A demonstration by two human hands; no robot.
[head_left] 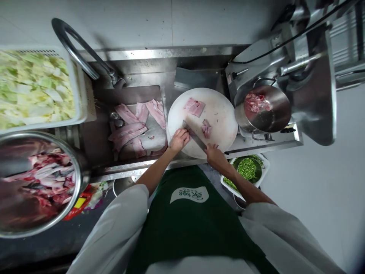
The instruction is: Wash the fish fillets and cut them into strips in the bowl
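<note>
In the head view, my right hand grips the handle of a kitchen knife at the near side of a round white cutting board. The blade slants up and left across the board. Beside its left face lies my left hand, with the fingers curled at the board's edge; anything under them is hidden. A flat pink piece of fish rests on the far part of the board. A smaller clump of cut fish sits just right of the blade.
Fish fillets lie in the sink left of the board, under a curved faucet. A steel pot of meat pieces stands to the right. Farther left are a cabbage crate and a large bowl; chopped greens sit below right.
</note>
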